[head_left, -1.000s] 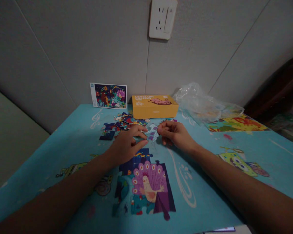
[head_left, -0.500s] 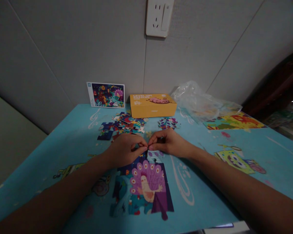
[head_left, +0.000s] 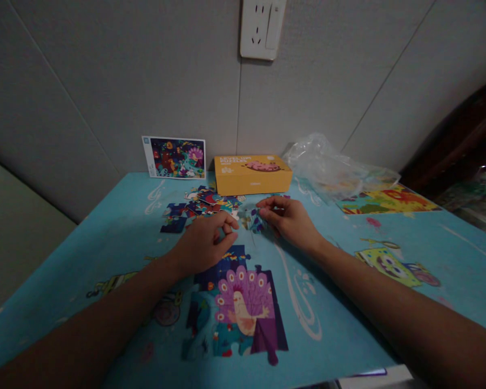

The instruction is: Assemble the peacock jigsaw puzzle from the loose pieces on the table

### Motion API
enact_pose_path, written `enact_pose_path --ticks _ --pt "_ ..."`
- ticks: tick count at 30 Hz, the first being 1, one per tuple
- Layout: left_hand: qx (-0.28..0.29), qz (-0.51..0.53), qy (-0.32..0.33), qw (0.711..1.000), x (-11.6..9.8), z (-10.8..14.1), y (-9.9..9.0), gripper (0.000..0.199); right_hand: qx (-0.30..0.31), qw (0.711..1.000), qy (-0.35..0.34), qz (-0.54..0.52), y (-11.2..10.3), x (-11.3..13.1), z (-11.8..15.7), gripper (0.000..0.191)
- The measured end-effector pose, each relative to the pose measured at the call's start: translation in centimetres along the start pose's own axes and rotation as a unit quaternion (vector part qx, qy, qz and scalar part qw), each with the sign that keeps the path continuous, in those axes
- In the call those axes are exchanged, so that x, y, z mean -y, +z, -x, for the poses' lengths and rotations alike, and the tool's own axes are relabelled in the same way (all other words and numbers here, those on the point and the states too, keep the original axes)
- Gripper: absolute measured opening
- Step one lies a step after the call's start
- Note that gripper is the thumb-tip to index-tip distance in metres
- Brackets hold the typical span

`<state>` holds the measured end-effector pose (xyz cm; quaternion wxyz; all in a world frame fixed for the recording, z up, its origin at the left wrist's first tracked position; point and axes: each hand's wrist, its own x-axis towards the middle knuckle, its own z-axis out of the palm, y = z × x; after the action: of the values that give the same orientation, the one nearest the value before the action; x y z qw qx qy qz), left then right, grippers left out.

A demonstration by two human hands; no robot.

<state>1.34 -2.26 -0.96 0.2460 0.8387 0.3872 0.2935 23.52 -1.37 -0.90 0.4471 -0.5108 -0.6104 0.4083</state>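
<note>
My right hand pinches a blurred puzzle piece with blue and purple marks, just above the tablecloth. To its left my left hand hovers with fingers loosely curled, thumb and forefinger apart, and nothing visible between them. Below both hands lies a partly joined puzzle showing a purple peacock-like figure, with dark blue pieces along its upper left. Beyond my left hand is a heap of loose puzzle pieces. A smaller group of pieces behind my right hand is mostly hidden by it.
A yellow puzzle box stands near the wall, with a picture card propped to its left. Right of the box are a clear plastic bag and a bright orange-green picture sheet. A white-edged object shows at the near edge.
The hands have parted. My right hand has moved up and away from the joined puzzle with the patterned piece that lay at its top edge; my left hand has drawn back slightly left.
</note>
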Motion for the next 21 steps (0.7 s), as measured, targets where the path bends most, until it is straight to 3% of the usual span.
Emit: enact_pose_path --ticks 3,7,9,11,13,16,18,21 --pt "0.005 0.011 -0.005 1.0 0.2 0.0 0.2 0.017 -0.06 0.997 0.038 -0.033 -0.3 -0.8 -0.8 0.026" --pt "0.022 -0.002 0.006 1.0 0.1 0.0 0.2 0.015 -0.052 0.993 0.053 -0.093 -0.7 -1.2 -1.4 0.028" --pt "0.019 -0.013 0.01 1.0 0.0 0.0 0.1 0.013 -0.055 0.998 0.03 -0.03 -1.3 -0.9 -1.5 0.027" --pt "0.014 -0.025 0.015 0.999 -0.1 0.0 0.0 0.012 -0.093 0.99 -0.012 0.103 -2.3 -0.5 -1.6 0.023" --pt "0.011 -0.037 0.027 0.999 -0.2 0.0 0.0 0.012 -0.185 0.955 -0.046 0.226 -3.8 -0.2 -1.9 0.022" --pt "0.008 -0.055 0.047 0.997 -0.1 0.0 0.0 0.012 -0.271 0.92 -0.046 0.279 -5.7 -0.1 -2.5 0.03" --pt "0.007 -0.065 0.058 0.996 0.0 0.0 0.0 0.013 -0.286 0.912 -0.036 0.291 -6.5 -0.4 -2.8 0.032" --pt "0.005 -0.071 0.073 0.995 0.1 0.0 0.0 0.013 -0.252 0.908 -0.021 0.334 -6.5 -1.1 -3.0 0.034"
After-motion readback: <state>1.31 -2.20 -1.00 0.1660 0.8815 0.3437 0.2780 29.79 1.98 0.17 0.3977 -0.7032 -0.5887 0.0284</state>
